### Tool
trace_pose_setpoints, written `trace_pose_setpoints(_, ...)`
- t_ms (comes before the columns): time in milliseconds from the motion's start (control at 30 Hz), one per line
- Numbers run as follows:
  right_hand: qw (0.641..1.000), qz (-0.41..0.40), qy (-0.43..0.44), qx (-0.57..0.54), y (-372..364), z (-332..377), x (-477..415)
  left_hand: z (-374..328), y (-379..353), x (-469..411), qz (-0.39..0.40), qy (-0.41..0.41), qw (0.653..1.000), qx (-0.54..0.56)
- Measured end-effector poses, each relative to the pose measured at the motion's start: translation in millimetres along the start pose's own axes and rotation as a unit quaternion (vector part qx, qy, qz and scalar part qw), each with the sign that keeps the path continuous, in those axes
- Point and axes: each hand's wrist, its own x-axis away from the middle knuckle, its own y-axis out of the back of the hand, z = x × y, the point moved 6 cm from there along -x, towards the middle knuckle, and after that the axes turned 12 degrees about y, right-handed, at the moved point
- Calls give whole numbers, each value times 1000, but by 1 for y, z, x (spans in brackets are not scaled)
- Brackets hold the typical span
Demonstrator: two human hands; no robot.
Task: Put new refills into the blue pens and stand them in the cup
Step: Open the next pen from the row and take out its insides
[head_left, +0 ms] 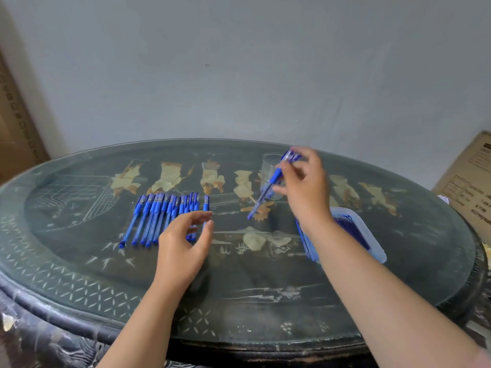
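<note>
1. Pen (267, 189) is pinched in the right hand (303, 181), between thumb and fingers, near its capped top. It is tilted, and its lower end points to 7 o'clock from the hand, above the table (79, 261).
2. The clear cup (267, 162) stands at 1 o'clock on the table, just behind this pen. The pen is not inside it.
3. The left hand (183, 243) has thumb and fingers apart, loosely curved, and holds nothing. It is over the right end of the pens (156, 216), which lie in a row at 10 o'clock. I cannot tell if it touches them.
4. The tray (370, 235) lies at 3 o'clock, partly under the right forearm, with refills (350, 227) inside.
5. The box (467, 187) past the table at 3 o'clock has printed lines, too blurred to read. Marks on the pens are too small to read.
</note>
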Motion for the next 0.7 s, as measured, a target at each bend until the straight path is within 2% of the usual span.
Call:
trace_pose_setpoints(133,990,-108,60,63,31,7,-44,3,1,1,-32,-36,997,-60)
trace_pose_setpoints(233,980,-150,84,96,42,5,-72,5,-1,0,-38,-38,996,-76)
trace_pose_setpoints(300,979,-140,92,120,42,-2,-86,6,-2,-2,-37,-32,996,-79)
trace_pose_setpoints(400,974,-91,82,193,34,-15,-94,10,-3,-4,-35,-15,996,-85)
trace_pose_setpoints(533,971,-21,56,231,20,-42,-96,11,-3,-5,-34,-8,996,-88)
trace_pose_setpoints(700,948,0,55,313,15,-66,-99,11,-3,-6,-36,-3,996,-81)
